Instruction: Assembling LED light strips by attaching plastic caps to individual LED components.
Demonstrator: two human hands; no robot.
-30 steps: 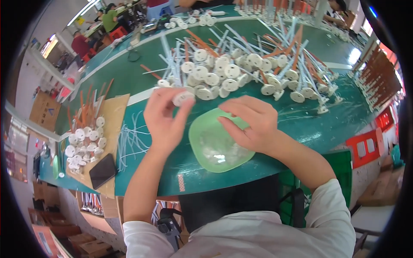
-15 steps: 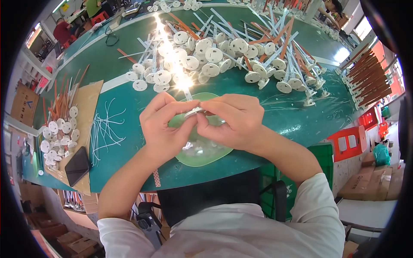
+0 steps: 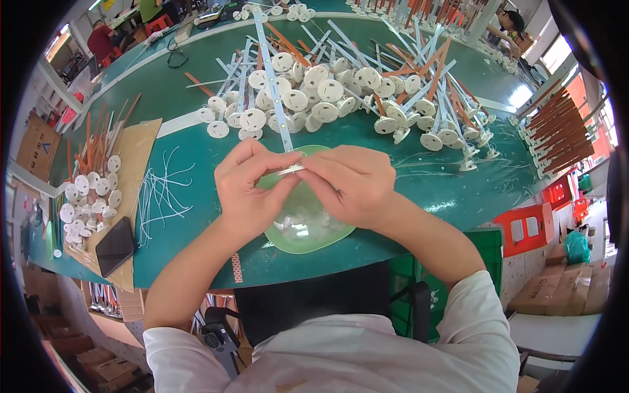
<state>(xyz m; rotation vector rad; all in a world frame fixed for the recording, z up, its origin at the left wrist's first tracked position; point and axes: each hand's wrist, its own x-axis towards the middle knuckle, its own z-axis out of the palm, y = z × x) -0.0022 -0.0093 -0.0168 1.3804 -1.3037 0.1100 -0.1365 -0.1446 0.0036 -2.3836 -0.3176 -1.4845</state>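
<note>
An LED light strip (image 3: 276, 98) with a white round base (image 3: 291, 169) points away from me over the green table, and its LEDs are unlit. My left hand (image 3: 252, 183) pinches the base at its left side, thumb below and fingers on top. On the base's right edge, my right hand (image 3: 354, 182) closes thumb and fingertips; what lies right between those tips is hidden. Below both hands sits a light green bowl (image 3: 308, 243) holding small clear or whitish pieces too blurred to name.
Many similar strips with round white bases lie in a heap (image 3: 327, 92) beyond my hands. At left are more strips (image 3: 92, 196) on cardboard, a dark phone (image 3: 116, 247) and loose white wires (image 3: 160, 196). Brown strips (image 3: 557, 134) stand at right. Other people sit farther off.
The LED strip shone brightly before and is now dark. Both hands keep their pinch on the base, with the right fingers slightly shifted.
</note>
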